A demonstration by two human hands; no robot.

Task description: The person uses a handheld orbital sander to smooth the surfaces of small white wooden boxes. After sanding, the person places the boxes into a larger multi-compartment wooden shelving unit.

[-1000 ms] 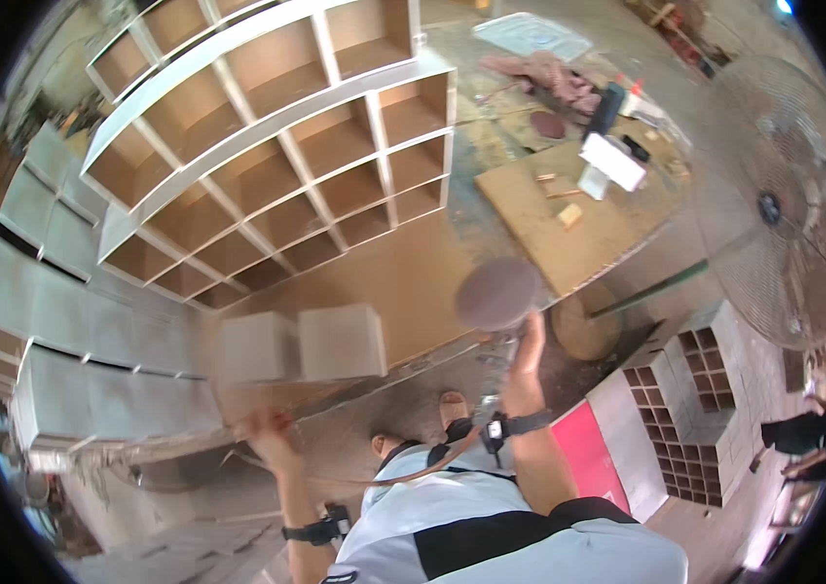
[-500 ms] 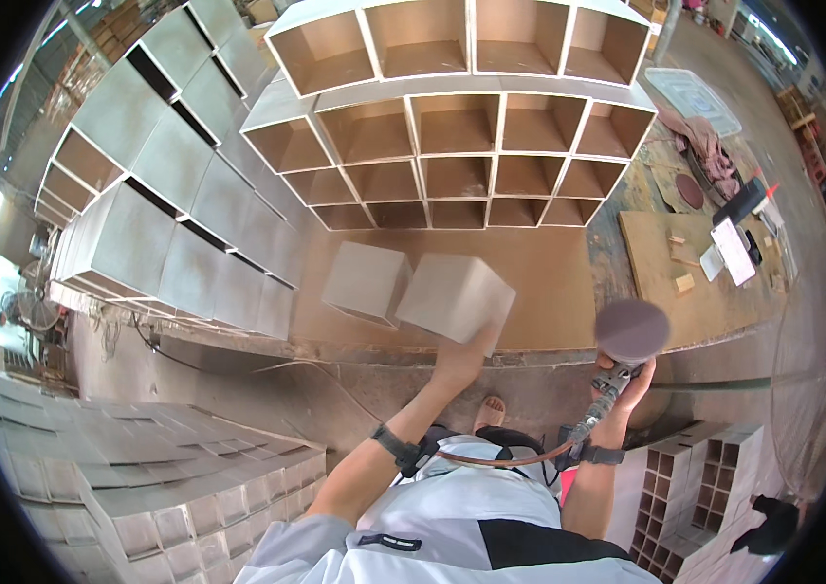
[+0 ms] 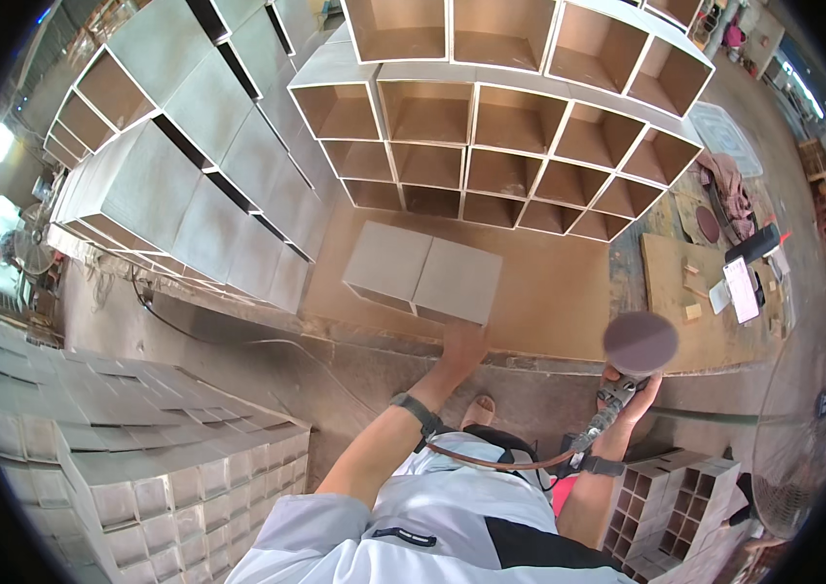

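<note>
R grip is clenched round a disc sander, its round purplish face up, just beyond the knuckles; brownish hose runs L from below R grip, across the shirt. L grip is well apart to the L, blurred, at the near lower edge of the R grey box; can't tell if it's grasping or just touching. L grey box sits side by side w/ that one, beyond & L of L grip. Both are on the brown tabletop. Tan board w/ sm. wood blocks is beyond R grip, slightly R. Farther, beyond both grips: white-edged cubby unit; stacked grey cabinets well L of L grip.
</note>
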